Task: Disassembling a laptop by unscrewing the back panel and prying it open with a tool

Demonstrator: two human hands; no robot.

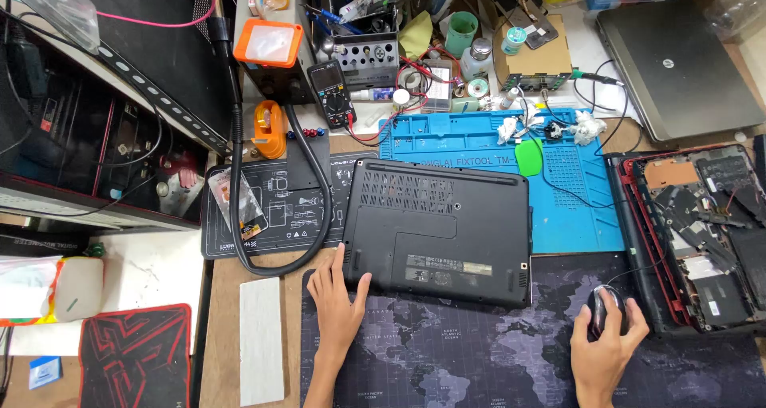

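Left hand (335, 308) at laptop (439, 231) edge

Light: bright, even, from overhead.
Shadows: soft, short.
Glare: faint on silver laptop lid (678, 65).
Focus: sharp; edges slightly bowed.

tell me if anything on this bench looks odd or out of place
The black laptop lies bottom-up under the left hand. At the right edge, an opened laptop has its insides exposed.

Matt black plastic laptop underside (439, 228); glossy dark plastic mouse (604, 308); blue rubbery work mat (479, 140); bare wood tabletop (219, 328)
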